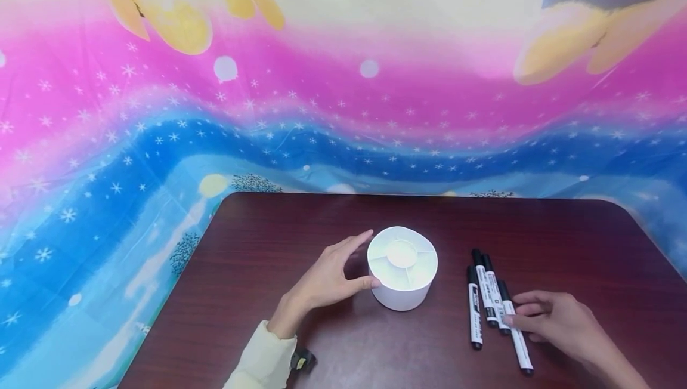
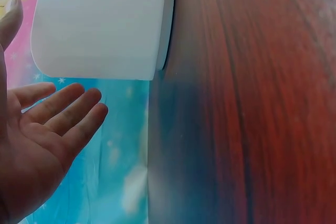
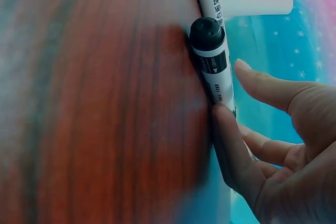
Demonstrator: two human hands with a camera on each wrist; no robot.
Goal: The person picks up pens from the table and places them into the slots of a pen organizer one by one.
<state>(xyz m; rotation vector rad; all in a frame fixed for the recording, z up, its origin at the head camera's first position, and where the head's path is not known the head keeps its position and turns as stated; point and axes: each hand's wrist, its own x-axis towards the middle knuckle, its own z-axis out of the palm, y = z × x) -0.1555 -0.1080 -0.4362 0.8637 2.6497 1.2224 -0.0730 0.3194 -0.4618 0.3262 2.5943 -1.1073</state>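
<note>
- Held the left hand [image 1: 327,281] wide, thumb and fingers spread at the left side of a round white box [image 1: 399,296]; could not quite tell touching from nearly touching at the thumb
- Found that box standing upright on the dark red table [image 1: 300,222], with little walls inside, left of the pens
- Had the right hand [image 1: 560,323] at the right-most pen [image 1: 519,347], thumb on it, with a loose gap by the first finger, so likely not pinching tight
- Saw three more pens [image 1: 475,311] lying close by
- Looked like the step of picking up that pen, not yet lifted
- Seemed to call next for closing thumb and finger round just that one
</note>
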